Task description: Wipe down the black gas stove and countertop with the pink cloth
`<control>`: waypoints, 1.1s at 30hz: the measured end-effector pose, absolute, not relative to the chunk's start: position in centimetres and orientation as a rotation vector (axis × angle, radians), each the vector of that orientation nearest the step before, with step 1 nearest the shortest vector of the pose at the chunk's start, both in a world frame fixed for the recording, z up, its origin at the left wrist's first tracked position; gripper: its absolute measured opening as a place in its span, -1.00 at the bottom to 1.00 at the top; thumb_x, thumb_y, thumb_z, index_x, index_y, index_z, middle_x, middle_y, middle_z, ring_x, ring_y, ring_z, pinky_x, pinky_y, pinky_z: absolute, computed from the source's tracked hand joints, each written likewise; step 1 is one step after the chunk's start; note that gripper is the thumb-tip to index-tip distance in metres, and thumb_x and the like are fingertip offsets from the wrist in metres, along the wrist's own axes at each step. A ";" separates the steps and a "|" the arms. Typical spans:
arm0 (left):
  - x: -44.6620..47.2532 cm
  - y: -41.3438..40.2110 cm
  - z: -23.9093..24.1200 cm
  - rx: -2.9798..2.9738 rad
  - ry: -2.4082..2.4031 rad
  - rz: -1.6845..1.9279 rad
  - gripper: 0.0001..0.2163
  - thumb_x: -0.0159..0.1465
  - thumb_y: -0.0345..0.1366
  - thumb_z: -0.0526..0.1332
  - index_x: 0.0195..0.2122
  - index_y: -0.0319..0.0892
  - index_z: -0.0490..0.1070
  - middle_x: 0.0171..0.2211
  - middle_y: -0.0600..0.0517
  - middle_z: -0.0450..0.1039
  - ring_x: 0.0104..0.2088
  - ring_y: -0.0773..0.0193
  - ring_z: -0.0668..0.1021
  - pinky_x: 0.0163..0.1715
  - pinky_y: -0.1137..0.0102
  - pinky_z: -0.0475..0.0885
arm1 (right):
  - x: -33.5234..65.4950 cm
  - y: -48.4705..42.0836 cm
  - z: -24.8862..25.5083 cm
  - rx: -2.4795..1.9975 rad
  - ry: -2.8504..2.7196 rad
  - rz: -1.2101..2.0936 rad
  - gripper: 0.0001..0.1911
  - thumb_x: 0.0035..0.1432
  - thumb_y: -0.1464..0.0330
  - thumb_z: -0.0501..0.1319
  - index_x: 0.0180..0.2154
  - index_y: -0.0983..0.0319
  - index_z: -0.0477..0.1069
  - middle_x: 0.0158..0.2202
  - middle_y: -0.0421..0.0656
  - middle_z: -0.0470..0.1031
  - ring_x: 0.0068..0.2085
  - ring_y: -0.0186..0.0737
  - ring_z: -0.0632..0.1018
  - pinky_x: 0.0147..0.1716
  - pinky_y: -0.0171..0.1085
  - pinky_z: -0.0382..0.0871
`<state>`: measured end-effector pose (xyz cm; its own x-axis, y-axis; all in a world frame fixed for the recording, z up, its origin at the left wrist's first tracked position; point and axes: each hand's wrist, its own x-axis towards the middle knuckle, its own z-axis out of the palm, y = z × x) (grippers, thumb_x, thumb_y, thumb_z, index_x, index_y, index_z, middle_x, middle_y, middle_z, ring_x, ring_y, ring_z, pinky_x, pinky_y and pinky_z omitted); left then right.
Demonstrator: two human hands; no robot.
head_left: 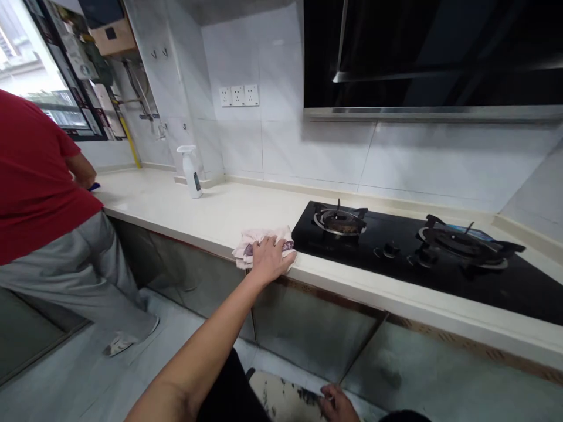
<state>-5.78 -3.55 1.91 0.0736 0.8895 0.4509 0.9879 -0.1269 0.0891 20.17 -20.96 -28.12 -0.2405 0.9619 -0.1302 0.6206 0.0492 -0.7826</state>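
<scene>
My left hand (269, 258) presses down on a folded pinkish-white cleaning cloth (246, 240) with a purple pattern. Its fingers lie over the cloth, and the thumb points right. The cloth rests at the front edge of the cream countertop (176, 214), right beside the left end of a black gas hob (373, 246). Low in the view, my right hand (338, 404) hangs near my lap with loosely bent fingers. Nothing shows in it, and its lower part is cut off by the frame edge.
A white spray bottle (191, 173) stands on the counter by the wall. At left a person in a red shirt (39, 181) leans over the counter, holding something blue, mostly hidden. Above the hob hangs a black range hood (431, 58). Cabinet doors (316, 328) line the counter's front.
</scene>
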 end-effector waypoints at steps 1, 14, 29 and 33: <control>-5.5 -4.1 1.7 -2.101 -1.889 -0.612 -0.50 0.42 0.10 0.12 0.23 -0.07 0.48 0.30 -0.21 0.43 0.29 -0.17 0.39 0.28 -0.13 0.19 | 20.6 -21.1 -28.4 -1.578 -1.850 1.077 -0.50 0.14 -0.22 0.21 -0.25 0.00 0.62 -0.22 -0.09 0.62 -0.12 0.08 0.67 -0.07 0.01 0.58; 2.9 -8.3 -2.2 -2.344 -1.677 -0.619 -0.37 0.40 0.01 0.19 0.44 -0.09 0.26 0.46 -0.25 0.19 0.44 -0.28 0.19 0.39 -0.23 0.03 | 17.3 -11.9 -1.2 -0.926 -1.716 0.233 -0.65 0.45 0.12 0.08 0.01 0.12 0.55 0.11 -0.01 0.49 0.17 -0.07 0.49 0.20 -0.07 0.37; -8.4 -3.8 3.9 -2.267 -1.650 -1.589 -0.72 0.41 -0.27 0.07 -0.06 -0.10 0.58 0.02 -0.10 0.59 0.09 0.11 0.57 0.17 0.19 0.45 | 12.9 -6.8 0.5 -1.331 -2.323 -0.308 -0.30 0.21 0.00 0.38 0.29 0.08 0.36 0.19 0.11 0.46 0.13 0.22 0.43 0.07 0.11 0.29; -9.0 -0.3 4.4 -2.267 -1.770 -1.181 -0.77 0.37 -0.25 0.15 -0.09 -0.08 0.61 0.04 -0.09 0.59 0.14 0.07 0.53 0.22 0.14 0.39 | 9.7 -5.9 1.7 -1.351 -2.411 -0.407 -0.29 0.07 0.14 0.52 0.21 0.14 0.42 0.20 0.16 0.44 0.14 0.26 0.43 0.10 0.16 0.29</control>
<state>-9.02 -0.33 4.36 0.0634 0.8177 0.5722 0.8424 -0.3513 0.4086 9.72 -5.87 1.66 -0.4862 0.7600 0.4313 0.8595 0.5050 0.0792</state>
